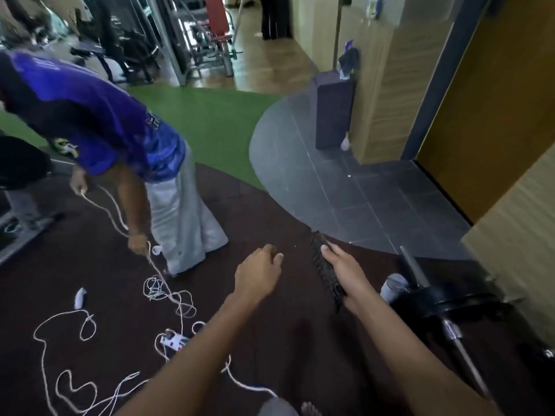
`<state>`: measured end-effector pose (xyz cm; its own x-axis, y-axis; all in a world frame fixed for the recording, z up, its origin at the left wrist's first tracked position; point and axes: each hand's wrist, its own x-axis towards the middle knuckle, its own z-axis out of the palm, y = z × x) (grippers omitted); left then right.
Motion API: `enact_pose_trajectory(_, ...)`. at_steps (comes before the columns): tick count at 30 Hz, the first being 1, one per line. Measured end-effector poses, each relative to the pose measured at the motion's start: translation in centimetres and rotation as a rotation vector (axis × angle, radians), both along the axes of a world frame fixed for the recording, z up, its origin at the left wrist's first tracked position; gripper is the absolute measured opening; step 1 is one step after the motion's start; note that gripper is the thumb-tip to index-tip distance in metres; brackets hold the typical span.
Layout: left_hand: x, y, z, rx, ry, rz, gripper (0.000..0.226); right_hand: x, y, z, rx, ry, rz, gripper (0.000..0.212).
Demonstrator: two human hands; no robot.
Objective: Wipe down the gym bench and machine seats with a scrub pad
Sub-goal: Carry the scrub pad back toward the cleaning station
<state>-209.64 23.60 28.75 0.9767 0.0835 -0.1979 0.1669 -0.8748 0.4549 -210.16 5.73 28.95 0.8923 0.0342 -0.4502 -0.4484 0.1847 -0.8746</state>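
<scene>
— While the scrub pad (326,271) is in hand, is any wiping going on yet?

— None that I can see. The right hand (345,271) grips the dark pad edge-on along its length, fingers laid down one face with the tip near the pad's far end and the thumb side hidden behind it. The pad hangs in the air over the dark rubber floor (270,223), touching no bench or seat.

— And the other hand?

— The left hand (259,273) is empty, fingers loosely curled, palm down, just at nine o'clock of the pad and apart from it.

— Where is the work, then?

— Far off at about eleven to twelve o'clock: a machine with a red backrest and seat (220,31), and dark benches and machines (120,52) at ten to eleven. All are well apart from the pad, past the green turf (210,115). Whether any of them has been wiped I cannot tell; they are too small and blurred.

— Anything nearer?

— A barbell with a black plate (450,301) lies at three o'clock, not a seat. At nine o'clock another person in a blue shirt (90,115) bends over a white cord (168,292) that sprawls across the floor to a power strip (174,340).

— So your judgement?

— At best an in-between moment: pad ready, no surface under it. As far as this view shows, the benches and seats are still to be reached, and the cord on the floor is something to step around.
</scene>
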Motion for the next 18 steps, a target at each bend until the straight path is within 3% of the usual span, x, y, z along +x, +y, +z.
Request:
enact_pose_trajectory(8,27.0,3.5,-1.9,-0.049,0.017,0.002,0.031,26.7,4.5,-1.3,-0.154,0.014,0.064,0.035)
enact_pose_trajectory(12,41.9,6.8,-3.4,-0.060,0.021,-0.015,0.032,40.9,7.2,-2.5,-0.185,0.016,0.022,0.021)
enact_pose_trajectory(18,62.1,9.9,-1.1,-0.041,0.051,-0.048,0.033,60.7,9.8,-0.9,-0.216,0.056,0.023,0.031)
